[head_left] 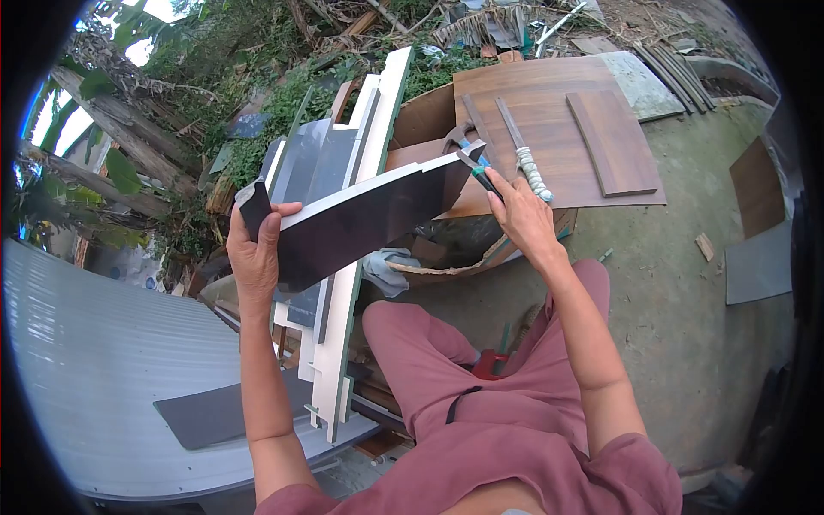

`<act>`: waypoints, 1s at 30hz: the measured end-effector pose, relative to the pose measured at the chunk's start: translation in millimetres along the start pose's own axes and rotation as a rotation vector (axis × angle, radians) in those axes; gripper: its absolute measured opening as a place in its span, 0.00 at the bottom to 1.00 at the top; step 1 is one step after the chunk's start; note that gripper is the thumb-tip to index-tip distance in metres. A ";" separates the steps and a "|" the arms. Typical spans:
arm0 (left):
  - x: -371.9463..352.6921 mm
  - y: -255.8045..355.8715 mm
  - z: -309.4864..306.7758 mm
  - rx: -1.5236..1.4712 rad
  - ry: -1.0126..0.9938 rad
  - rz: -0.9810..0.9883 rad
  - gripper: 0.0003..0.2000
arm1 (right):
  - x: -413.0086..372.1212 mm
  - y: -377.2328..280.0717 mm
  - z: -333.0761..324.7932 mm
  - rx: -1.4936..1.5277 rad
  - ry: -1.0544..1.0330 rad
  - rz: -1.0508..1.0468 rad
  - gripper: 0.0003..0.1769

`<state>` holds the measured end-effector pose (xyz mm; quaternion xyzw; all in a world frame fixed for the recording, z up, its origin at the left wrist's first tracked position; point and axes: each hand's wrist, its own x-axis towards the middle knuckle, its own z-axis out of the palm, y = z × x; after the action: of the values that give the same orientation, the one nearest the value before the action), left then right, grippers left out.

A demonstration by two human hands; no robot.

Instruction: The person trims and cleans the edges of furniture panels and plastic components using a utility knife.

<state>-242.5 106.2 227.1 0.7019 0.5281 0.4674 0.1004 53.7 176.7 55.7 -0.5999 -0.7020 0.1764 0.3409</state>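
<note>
My left hand (256,249) grips the near end of a long dark board (369,219) with a white edge, held tilted above a stack of panels. A short dark flap (254,206) stands up by those fingers. My right hand (525,219) is closed around a green-and-black handled tool (482,178) with a flat metal blade. That blade lies right at the far end of the board's white edge. Just beyond it, a claw hammer (459,137) and a flat metal bar with a wrapped handle (519,150) rest on a brown wood-grain sheet.
The wood-grain sheet (549,94) lies over a cardboard box (463,270), with a narrow brown board (609,146) on top. White and grey panels (339,343) are stacked at my left beside corrugated metal sheeting (112,360). A pale cloth (386,270) hangs at the box.
</note>
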 end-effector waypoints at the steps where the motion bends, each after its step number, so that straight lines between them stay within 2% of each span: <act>1: 0.4 2.4 0.6 0.013 -0.002 0.004 0.16 | -1.5 -1.8 1.3 -0.037 0.033 -0.009 0.23; 6: 0.6 12.4 5.3 0.017 -0.009 -0.009 0.16 | -5.5 2.6 12.6 -0.140 0.191 -0.067 0.24; 9: 0.0 14.1 5.8 0.019 -0.005 -0.022 0.16 | -2.9 13.9 15.4 -0.047 0.303 0.019 0.25; 11: -0.5 14.6 6.1 0.036 -0.006 -0.001 0.16 | 12.0 43.7 32.3 0.316 0.305 -0.009 0.24; 12: -0.3 14.3 6.0 0.032 -0.001 -0.009 0.16 | 16.7 43.5 26.7 0.539 0.112 0.171 0.24; 13: 0.1 13.8 6.0 0.027 0.006 -0.017 0.16 | 18.8 41.5 22.9 0.539 0.119 0.171 0.24; 15: 0.6 11.6 6.1 0.018 0.013 -0.006 0.17 | 22.5 35.5 17.0 1.039 -0.114 0.470 0.23; 16: 0.5 9.8 5.8 0.014 0.020 -0.005 0.17 | 26.0 38.6 19.0 1.043 -0.112 0.473 0.23; 18: 0.7 4.5 2.5 0.026 0.014 -0.018 0.17 | 34.9 47.4 26.5 1.173 -0.306 0.431 0.22; 19: 0.3 2.6 0.9 0.035 0.014 -0.031 0.18 | 36.9 52.0 28.9 1.179 -0.307 0.439 0.22; 21: -0.7 0.8 0.1 0.035 0.022 -0.039 0.18 | 38.5 60.3 32.0 1.202 -0.458 0.485 0.21; 23: -0.3 -1.7 -0.7 0.029 0.033 -0.041 0.18 | 31.4 63.6 38.1 1.224 -0.479 0.464 0.19; 26: 0.4 -5.6 -1.6 0.028 0.040 -0.080 0.19 | 22.9 63.7 54.3 1.189 -0.627 0.565 0.17; 27: 1.3 -6.7 -1.2 0.029 0.059 -0.057 0.18 | 20.0 58.0 54.4 1.091 -0.661 0.600 0.18; 30: 1.8 -7.5 -1.0 0.034 0.082 -0.042 0.16 | 17.8 62.1 66.9 1.106 -0.659 0.616 0.20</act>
<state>-248.1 110.5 223.9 0.6725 0.5543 0.4844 0.0765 51.5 218.2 -27.5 -0.4259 -0.3748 0.7669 0.3000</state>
